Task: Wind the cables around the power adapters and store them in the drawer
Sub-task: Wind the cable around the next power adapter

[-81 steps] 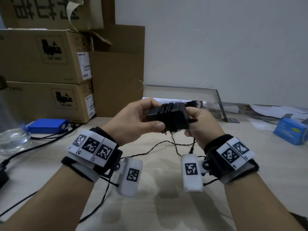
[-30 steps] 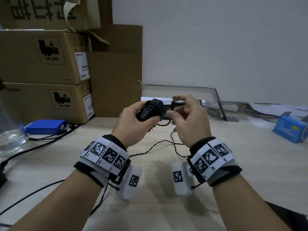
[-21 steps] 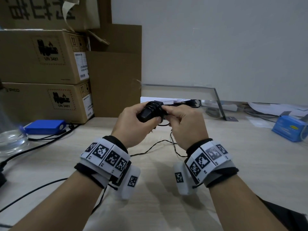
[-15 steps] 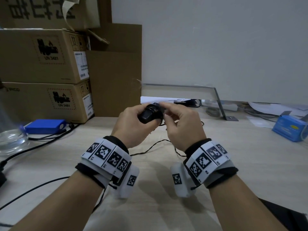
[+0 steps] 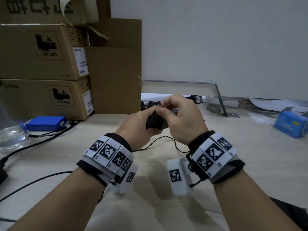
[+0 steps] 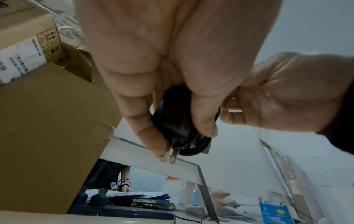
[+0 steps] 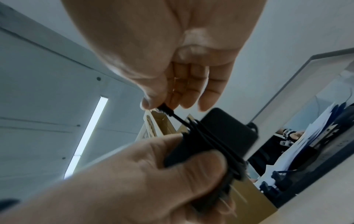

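Right wrist view: right hand (image 7: 168, 50) pinches cable end (image 7: 165, 110); left hand (image 7: 134, 178) grips wound adapter (image 7: 220, 131).

Seeing stacked cardboard boxes (image 5: 41, 52) far left on the desk (image 5: 250, 155), a plain cardboard sheet (image 5: 115, 80) leaning just right of them. Blue flat box (image 5: 45, 123) near the stack's base, black cables (image 5: 41, 140) trailing from it toward me. Clear glass vessel (image 5: 11, 137) at left edge. Metal frame (image 5: 218, 95) along the far wall, papers (image 5: 275, 104) beyond. Blue packet (image 5: 290, 125) far right.
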